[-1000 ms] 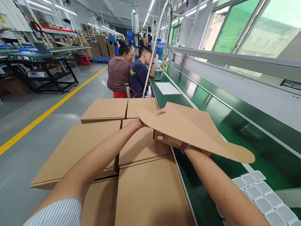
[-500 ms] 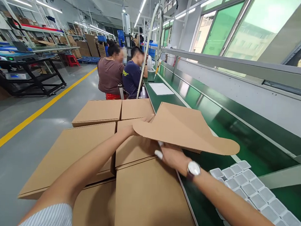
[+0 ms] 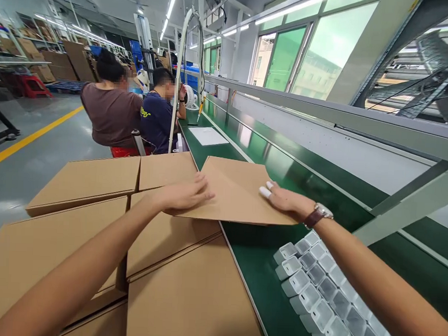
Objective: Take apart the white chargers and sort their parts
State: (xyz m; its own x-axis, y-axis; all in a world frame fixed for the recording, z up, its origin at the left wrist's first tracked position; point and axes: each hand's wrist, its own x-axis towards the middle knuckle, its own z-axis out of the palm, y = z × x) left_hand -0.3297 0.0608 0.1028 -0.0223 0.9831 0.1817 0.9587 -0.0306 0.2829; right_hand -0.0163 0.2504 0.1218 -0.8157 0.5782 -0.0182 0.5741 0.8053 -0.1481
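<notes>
A flat brown cardboard box [image 3: 235,188] lies half on the green conveyor belt [image 3: 264,267] and half over a stack of boxes. My left hand [image 3: 182,196] lies flat on its near left corner, fingers stretched out. My right hand [image 3: 287,199], with a watch on the wrist and white covers on the fingertips, rests palm down on its right edge, fingers extended. The box's lid is shut flat beneath both hands.
Stacks of closed cardboard boxes [image 3: 80,180] fill the left side. A white tray of small compartments [image 3: 322,294] sits on the belt at lower right. Two seated people [image 3: 112,110] work further along the belt. A yellow floor line [image 3: 30,139] runs at left.
The raised cardboard lid flap has come down flat onto the box. Both hands moved from holding it up to pressing on top. The view turned to the right.
</notes>
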